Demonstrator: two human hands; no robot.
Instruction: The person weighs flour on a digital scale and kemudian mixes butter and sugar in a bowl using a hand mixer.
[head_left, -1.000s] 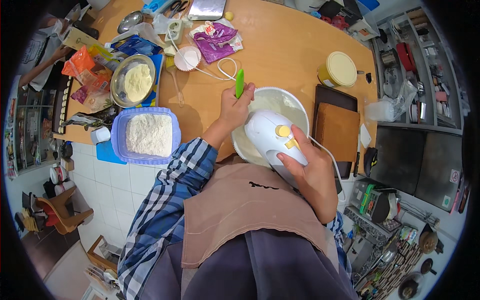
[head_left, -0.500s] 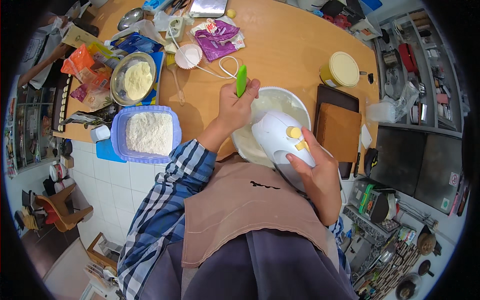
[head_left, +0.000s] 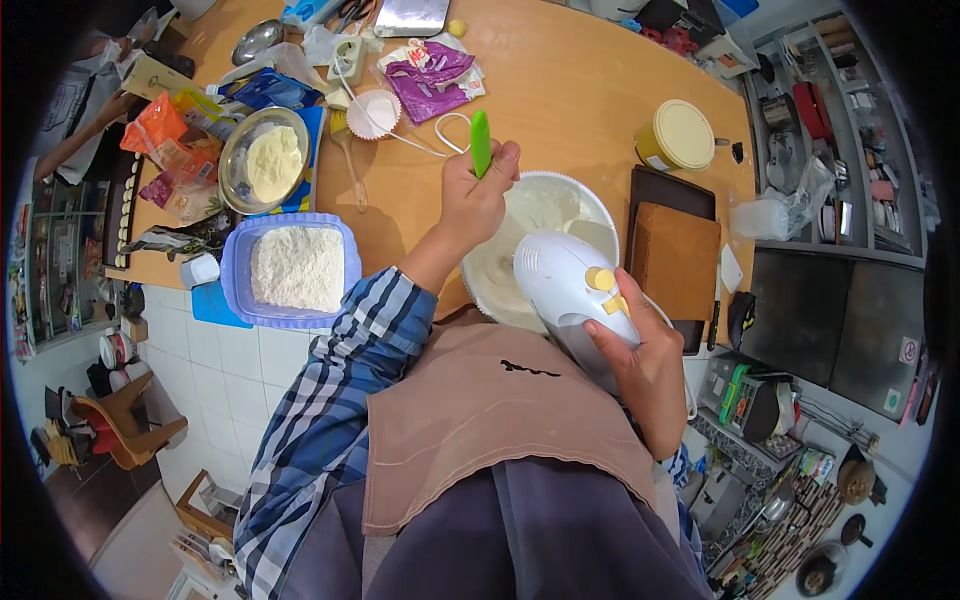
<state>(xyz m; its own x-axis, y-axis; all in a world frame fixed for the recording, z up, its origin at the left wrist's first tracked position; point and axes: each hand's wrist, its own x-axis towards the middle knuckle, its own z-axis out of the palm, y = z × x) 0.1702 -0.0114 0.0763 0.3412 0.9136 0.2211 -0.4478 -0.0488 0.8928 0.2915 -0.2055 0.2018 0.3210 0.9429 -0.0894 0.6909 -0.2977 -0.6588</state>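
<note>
My left hand is closed round a green-handled utensil at the left rim of a white mixing bowl. The handle sticks up above my fist; its working end is hidden, so I cannot tell its kind. Pale, creamy batter lies in the bowl. In my right hand is a white hand mixer with yellow controls, tilted over the bowl's right side. My fingers wrap its handle, with the thumb on the near side. The mixer's body hides its beaters.
Left of the bowl stand a lavender tub of flour and a metal bowl of pale yellow powder. A brush lies nearby. To the right are a brown cake slab on a dark tray, a yellow lidded tub and a knife.
The mixer and my right hand have shifted slightly right and nearer to me, showing more batter. My left hand has risen a little with the green handle, its tip leaning slightly left.
</note>
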